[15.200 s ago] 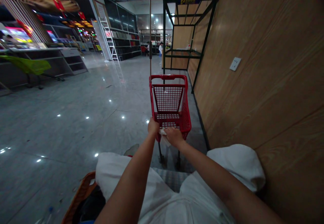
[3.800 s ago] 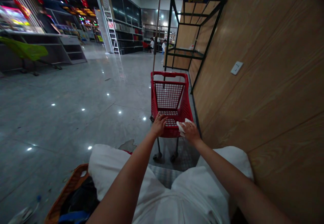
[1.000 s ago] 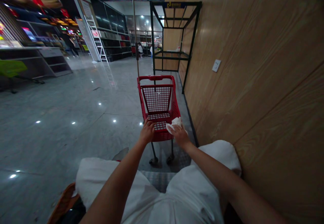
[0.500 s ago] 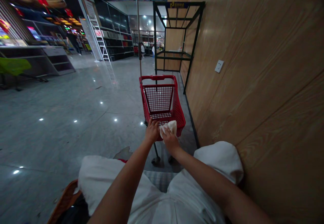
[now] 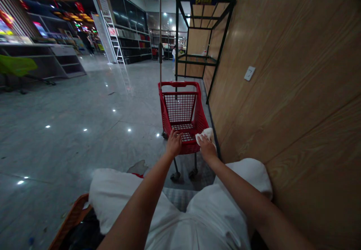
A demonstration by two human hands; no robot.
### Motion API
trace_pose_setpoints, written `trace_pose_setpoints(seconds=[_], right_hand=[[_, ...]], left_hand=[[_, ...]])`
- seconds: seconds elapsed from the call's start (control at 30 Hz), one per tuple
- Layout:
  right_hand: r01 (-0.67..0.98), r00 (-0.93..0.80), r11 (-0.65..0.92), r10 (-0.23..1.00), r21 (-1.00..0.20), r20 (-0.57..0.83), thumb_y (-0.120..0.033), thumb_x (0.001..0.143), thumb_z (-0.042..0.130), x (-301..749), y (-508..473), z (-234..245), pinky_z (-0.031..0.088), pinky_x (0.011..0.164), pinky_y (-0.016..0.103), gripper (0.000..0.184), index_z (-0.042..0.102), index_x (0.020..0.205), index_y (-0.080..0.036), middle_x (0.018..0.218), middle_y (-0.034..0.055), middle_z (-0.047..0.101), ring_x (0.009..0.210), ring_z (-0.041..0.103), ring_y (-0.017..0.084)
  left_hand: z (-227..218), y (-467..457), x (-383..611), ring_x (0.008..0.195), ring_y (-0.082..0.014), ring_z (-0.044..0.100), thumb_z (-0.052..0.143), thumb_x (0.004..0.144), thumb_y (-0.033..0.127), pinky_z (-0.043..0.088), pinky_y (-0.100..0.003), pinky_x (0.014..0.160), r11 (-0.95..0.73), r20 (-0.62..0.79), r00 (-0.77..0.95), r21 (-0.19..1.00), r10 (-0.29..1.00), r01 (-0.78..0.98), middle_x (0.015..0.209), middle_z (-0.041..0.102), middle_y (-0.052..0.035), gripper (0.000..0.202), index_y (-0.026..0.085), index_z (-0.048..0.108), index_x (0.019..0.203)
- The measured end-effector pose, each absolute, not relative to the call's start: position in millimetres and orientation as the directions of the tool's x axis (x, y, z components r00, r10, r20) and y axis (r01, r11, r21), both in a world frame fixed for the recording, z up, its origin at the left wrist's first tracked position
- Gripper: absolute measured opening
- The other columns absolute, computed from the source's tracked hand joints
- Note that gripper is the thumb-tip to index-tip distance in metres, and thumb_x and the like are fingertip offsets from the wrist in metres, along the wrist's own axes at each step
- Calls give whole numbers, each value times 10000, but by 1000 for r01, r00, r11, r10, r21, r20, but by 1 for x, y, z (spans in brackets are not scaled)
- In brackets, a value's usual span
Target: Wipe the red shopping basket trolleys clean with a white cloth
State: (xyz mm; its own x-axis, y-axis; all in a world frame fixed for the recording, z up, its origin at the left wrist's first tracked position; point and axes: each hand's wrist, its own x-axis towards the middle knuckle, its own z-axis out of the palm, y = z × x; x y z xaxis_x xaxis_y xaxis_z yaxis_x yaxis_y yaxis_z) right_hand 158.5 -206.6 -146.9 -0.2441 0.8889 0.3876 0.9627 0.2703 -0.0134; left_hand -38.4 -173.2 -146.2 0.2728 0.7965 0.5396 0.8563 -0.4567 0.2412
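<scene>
A small red mesh shopping cart stands on the grey floor in front of my knees, close to the wooden wall. My left hand grips the cart's near rim, fingers curled over it. My right hand presses a crumpled white cloth against the near right corner of the rim. I am seated, with white trousers showing below my arms.
A wooden wall with a white socket runs along the right. A black metal shelf frame stands behind the cart. An orange basket sits at lower left. A ladder and shelving stand far back.
My right hand has slid the cloth from the middle of the near rim to its right corner. My left hand stays on the rim.
</scene>
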Motion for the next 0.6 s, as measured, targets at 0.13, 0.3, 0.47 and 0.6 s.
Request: trace_pose_setpoints(seconds=[0.13, 0.3, 0.47, 0.6], right_hand=[[913, -369, 408, 826, -1, 427, -25, 819, 398, 124, -216, -157, 329, 1068, 405, 558, 439, 1355, -176, 1381, 106, 471, 1328, 342, 205], [911, -379, 413, 818, 18, 433, -28, 835, 396, 147, -210, -154, 365, 1047, 394, 520, 492, 1312, -209, 1331, 78, 527, 1293, 399, 199], [973, -223, 232, 903, 21, 368, -29, 852, 376, 176, -204, -145, 350, 1045, 426, 495, 506, 1303, -184, 1314, 123, 536, 1271, 429, 238], [954, -281, 301, 872, 15, 401, -32, 858, 361, 133, -213, -153, 344, 1051, 415, 510, 462, 1339, -168, 1342, 132, 507, 1288, 409, 227]], left_hand=[[-146, -173, -31, 1241, -217, 433, 339, 911, 200, 240, -481, 1145, -451, 537, 271, 237, 799, 860, 1134, 588, -107, 357, 148, 586, 1163], [-150, -174, -39, 1333, -240, 315, 352, 923, 264, 302, -504, 1103, -464, 513, 284, 264, 810, 846, 1212, 543, -103, 351, 184, 576, 1181], [-154, -177, -35, 1388, -256, 198, 348, 926, 279, 297, -486, 1107, -444, 528, 240, 300, 814, 844, 1283, 472, -119, 370, 176, 552, 1219], [-156, -176, -27, 1398, -264, 168, 346, 924, 273, 289, -491, 1108, -428, 538, 209, 322, 817, 845, 1318, 454, -138, 390, 147, 524, 1247]])
